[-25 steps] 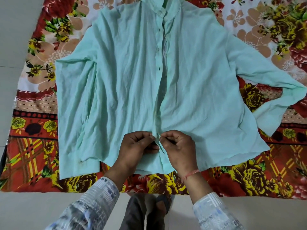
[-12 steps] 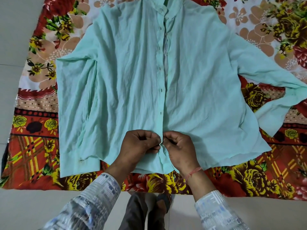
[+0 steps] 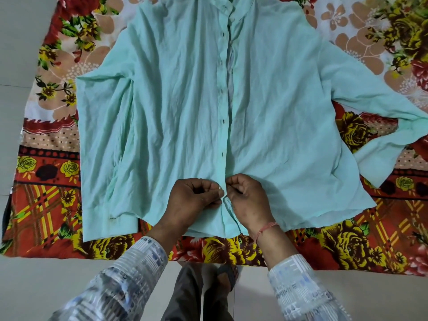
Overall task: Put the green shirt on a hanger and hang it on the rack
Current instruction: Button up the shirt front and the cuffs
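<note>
The pale green shirt (image 3: 176, 107) lies flat, front up, on a flowered cloth, collar at the far end and hem toward me. Its left sleeve is folded down along the body; the right sleeve stretches off to the right. The button placket runs down the middle, with the lower buttons done up and a gap higher up. My left hand (image 3: 192, 200) and my right hand (image 3: 247, 200) meet at the placket near the hem, each pinching one edge of the shirt front. No hanger or rack is in view.
The red, yellow and white flowered cloth (image 3: 46, 205) is spread over a pale tiled floor (image 3: 14, 54). My legs and a sandalled foot (image 3: 228, 274) stand at the cloth's near edge.
My two hands have drawn closer together at the placket, fingertips now touching. The shirt has stayed where it was.
</note>
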A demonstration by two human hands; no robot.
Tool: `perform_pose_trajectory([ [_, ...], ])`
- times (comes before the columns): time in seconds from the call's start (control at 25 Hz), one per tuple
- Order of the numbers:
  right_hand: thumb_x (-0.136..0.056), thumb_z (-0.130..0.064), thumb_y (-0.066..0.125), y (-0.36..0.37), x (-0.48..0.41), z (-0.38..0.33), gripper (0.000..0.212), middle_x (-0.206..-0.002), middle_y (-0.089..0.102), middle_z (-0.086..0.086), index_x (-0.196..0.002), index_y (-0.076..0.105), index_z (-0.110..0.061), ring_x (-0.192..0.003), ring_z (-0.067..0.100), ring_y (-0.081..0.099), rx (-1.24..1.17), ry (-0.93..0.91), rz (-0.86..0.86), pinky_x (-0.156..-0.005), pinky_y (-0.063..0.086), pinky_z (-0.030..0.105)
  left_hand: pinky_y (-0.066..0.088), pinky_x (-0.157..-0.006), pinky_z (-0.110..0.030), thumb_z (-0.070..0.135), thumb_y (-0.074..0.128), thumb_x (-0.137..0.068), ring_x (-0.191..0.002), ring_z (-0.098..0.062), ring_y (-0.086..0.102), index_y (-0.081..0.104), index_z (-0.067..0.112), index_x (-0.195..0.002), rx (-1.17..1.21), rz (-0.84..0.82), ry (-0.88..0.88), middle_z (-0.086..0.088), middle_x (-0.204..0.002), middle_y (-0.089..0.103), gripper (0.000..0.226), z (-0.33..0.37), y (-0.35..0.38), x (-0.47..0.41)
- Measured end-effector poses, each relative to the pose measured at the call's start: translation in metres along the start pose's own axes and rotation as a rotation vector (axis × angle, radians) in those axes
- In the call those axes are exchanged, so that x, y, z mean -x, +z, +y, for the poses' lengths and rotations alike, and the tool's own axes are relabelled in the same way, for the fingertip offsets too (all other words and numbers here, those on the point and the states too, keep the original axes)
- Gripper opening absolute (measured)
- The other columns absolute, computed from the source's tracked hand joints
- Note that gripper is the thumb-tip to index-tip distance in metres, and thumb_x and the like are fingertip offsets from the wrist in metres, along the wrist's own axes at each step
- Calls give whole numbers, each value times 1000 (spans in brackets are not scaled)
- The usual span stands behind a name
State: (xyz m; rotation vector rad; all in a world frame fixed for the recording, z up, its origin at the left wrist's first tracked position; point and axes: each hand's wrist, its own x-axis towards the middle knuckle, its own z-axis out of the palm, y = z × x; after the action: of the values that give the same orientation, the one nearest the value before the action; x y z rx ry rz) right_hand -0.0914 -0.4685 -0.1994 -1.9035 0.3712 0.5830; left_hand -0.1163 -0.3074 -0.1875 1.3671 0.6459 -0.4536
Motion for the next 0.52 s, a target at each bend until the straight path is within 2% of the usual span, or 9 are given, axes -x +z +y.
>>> perform_pose_trajectory([
  [0.16,-95,-11,68,1,1,-1,15,-93,82,-5,-98,81,-17,-90,9,78,35,15,15,-89,64,43,64,-75,-30,0,86,-84,-72,-18,73,83,2,-86,-50,63,32,-19,-80,80,4,-5,5,1],
  [0.28,-94,-15,68,1,8,-5,16,-90,82,-6,-97,83,-19,-90,8,77,-14,58,41,-87,64,37,62,-72,-30,4,86,-85,-70,-13,72,85,8,-85,-110,99,75,-9,-76,81,4,-11,9,1],
  [0.4,-91,-17,77,2,13,-6,8,-88,82,-5,-96,84,-19,-87,8,78,-88,59,38,-85,64,33,63,-72,-29,9,84,-88,-74,-12,76,86,14,-86,-203,115,135,-2,-78,82,6,-14,11,4],
  [0.52,-94,-15,76,2,12,-6,9,-86,82,-6,-95,84,-18,-84,5,78,-83,61,48,-83,64,28,66,-78,-35,6,79,-93,-77,-18,78,85,10,-84,-129,96,93,-8,-79,82,11,-9,8,5],
])
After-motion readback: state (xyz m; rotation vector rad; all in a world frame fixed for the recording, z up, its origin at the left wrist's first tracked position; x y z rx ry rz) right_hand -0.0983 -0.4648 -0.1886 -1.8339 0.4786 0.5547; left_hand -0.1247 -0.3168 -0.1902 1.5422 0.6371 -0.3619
